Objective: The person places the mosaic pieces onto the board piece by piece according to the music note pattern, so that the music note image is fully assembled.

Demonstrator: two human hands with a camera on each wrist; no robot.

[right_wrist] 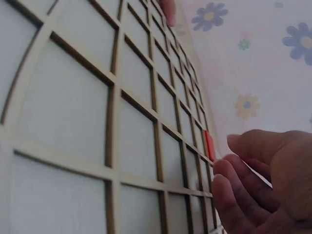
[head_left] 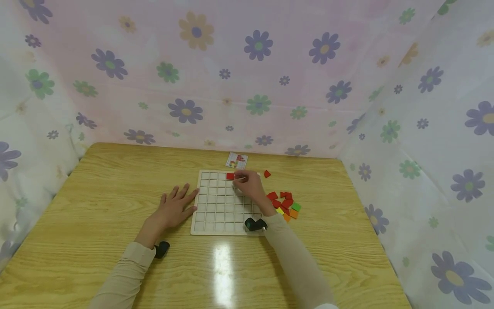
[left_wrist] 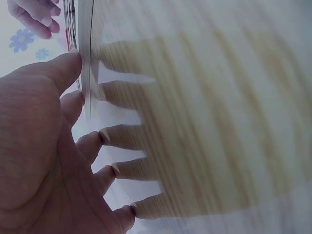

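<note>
A light wooden grid board (head_left: 194,214) lies on the table, with one red square tile (head_left: 230,176) in its far row. My right hand (head_left: 248,184) is over the far part of the board, fingertips right beside that tile. In the right wrist view, thumb and bent fingers (right_wrist: 225,190) stand apart near the red tile (right_wrist: 209,145), and no piece shows between them. My left hand (head_left: 174,209) rests on the table with fingers spread. Its thumb and a fingertip touch the board's left edge (left_wrist: 87,58) in the left wrist view.
Right of the board is a loose pile of red pieces (head_left: 287,203), with a green tile (head_left: 296,207), orange tiles (head_left: 294,213) and a yellow one (head_left: 280,211). A single red piece (head_left: 267,174) lies farther back. Behind the board is a small printed pattern card (head_left: 236,160).
</note>
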